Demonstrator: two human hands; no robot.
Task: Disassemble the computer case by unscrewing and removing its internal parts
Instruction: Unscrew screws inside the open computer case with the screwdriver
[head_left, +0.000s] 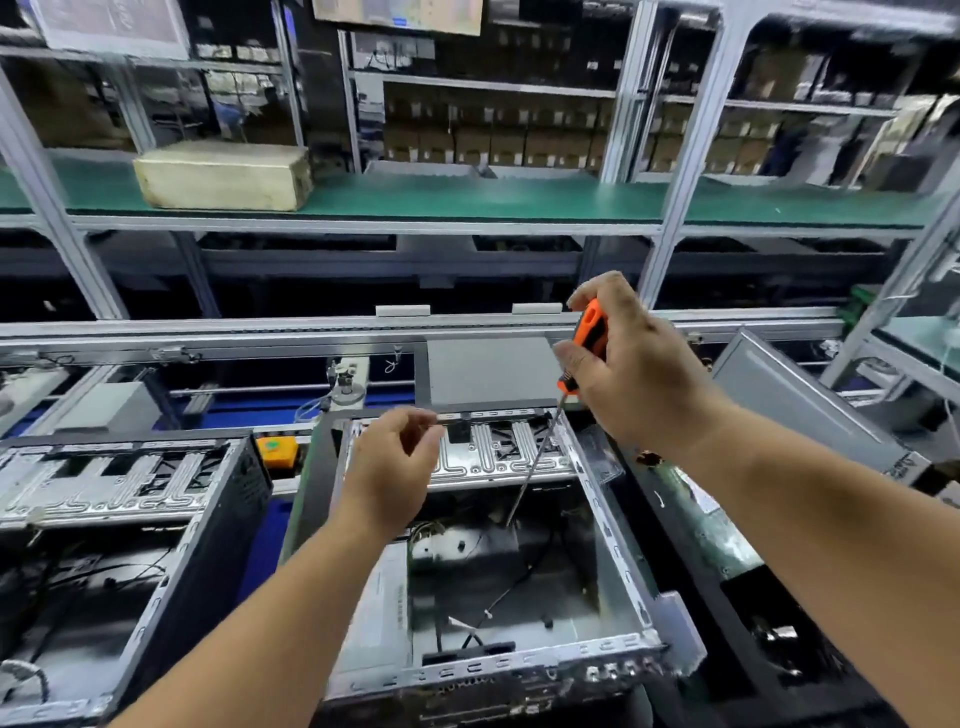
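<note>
computer case (618, 525) open on tabletop, stiff sheet metal, sharp rims | right hand (631, 374) grip wrapped round screwdriver (587, 338), tip down inside | left hand (392, 470) loosely curled, seemingly empty

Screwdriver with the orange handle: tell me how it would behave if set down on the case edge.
The screwdriver would probably roll, since its handle looks rounded. The long thin shaft likely stays stiff. It probably tips handle-first off the computer case rim, the handle being the bulkier end. The right hand holds it now.
</note>
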